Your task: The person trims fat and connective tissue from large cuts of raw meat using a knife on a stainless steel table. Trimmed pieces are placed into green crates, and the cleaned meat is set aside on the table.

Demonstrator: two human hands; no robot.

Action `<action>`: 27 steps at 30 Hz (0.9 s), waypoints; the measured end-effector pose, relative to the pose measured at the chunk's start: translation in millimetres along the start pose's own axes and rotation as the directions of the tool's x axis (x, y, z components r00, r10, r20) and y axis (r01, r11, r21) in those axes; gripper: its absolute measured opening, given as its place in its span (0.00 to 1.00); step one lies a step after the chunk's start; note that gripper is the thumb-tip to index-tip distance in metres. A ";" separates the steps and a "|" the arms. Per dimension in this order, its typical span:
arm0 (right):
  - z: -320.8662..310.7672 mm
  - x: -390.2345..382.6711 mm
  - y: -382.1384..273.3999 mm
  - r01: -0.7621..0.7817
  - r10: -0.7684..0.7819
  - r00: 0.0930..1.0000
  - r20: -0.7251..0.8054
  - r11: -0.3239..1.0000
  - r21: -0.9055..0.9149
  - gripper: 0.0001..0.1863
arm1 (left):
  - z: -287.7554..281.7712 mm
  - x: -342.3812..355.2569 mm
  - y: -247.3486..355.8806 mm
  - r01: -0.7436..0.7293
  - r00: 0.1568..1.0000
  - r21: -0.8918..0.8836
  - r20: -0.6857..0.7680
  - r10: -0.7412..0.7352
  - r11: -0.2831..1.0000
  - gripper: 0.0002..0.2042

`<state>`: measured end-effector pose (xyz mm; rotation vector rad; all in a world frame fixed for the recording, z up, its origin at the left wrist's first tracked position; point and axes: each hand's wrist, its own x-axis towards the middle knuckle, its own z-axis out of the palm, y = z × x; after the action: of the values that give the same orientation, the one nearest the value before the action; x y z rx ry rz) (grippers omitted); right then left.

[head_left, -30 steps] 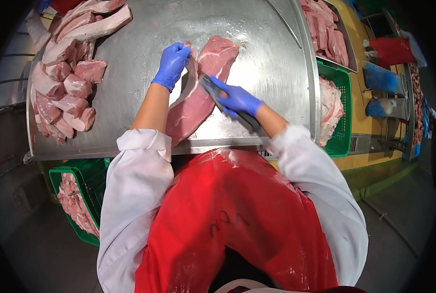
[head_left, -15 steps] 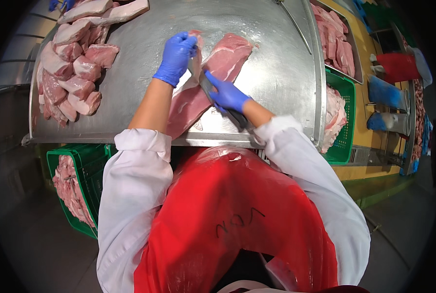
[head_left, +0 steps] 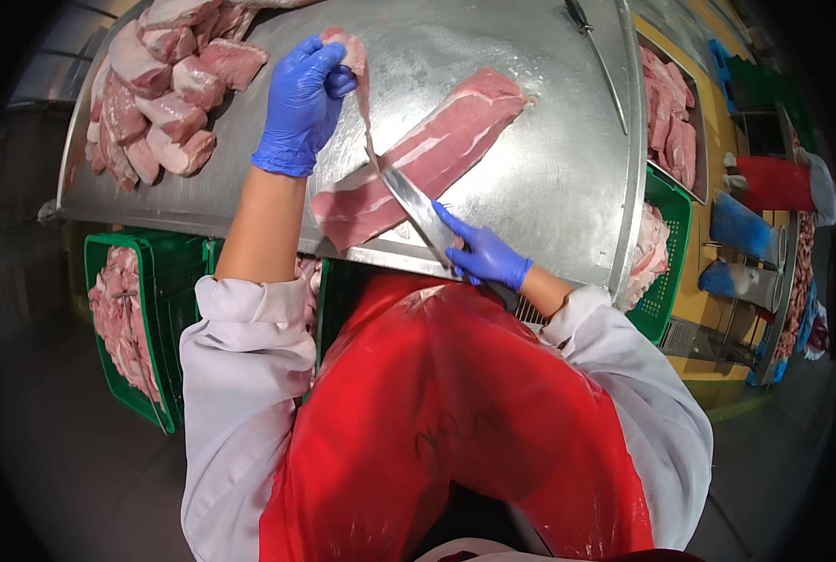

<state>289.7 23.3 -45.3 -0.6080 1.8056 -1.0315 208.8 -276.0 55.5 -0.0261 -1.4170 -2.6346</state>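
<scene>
Seemingly for tautness, a meat strip (head_left: 357, 62) is pinched by the left hand (head_left: 298, 108), the knife (head_left: 412, 205) gripped by the right hand (head_left: 488, 256).

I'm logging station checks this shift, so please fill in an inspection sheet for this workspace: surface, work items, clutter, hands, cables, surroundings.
Surface: metal table, shiny, with bright glare.
Work items: long meat slab lying at a slant; thin meat strip raised above it, reaching down toward the knife.
Clutter: meat pile at the table's upper left; thin rod with a dark handle near the right edge.
Hands: left hand, blue-gloved, grips the strip's upper end; right hand, blue-gloved, holds the knife.
Cables: nothing seen.
Surroundings: green crates of meat on both sides; meat-filled metal tray at right.
</scene>
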 end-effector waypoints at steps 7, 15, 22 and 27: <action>6.1 90.1 -24.7 0.164 -0.187 0.981 -0.044 0.937 -0.309 0.40 | 12.5 -33.0 34.9 -0.087 0.994 0.008 -0.067 0.088 0.996 0.03; 46.8 124.9 -50.4 0.301 -0.297 0.953 0.056 0.914 -0.273 0.39 | 36.7 -100.5 127.1 -0.299 0.898 -0.119 -0.371 0.236 0.947 0.03; 50.6 88.1 -77.9 0.238 -0.173 0.913 0.369 0.962 -0.137 0.40 | -80.7 -297.3 276.7 -0.356 0.882 0.177 -0.260 0.392 0.918 0.24; -102.6 76.1 -25.6 -0.108 0.054 0.957 -0.285 0.978 -0.176 0.36 | -189.7 -402.6 235.9 0.700 0.687 0.701 -0.713 0.140 0.133 0.11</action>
<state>163.5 -8.2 -38.9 -0.5163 2.1775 -0.9309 650.3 -511.9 111.2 1.3376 -2.5960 -0.9696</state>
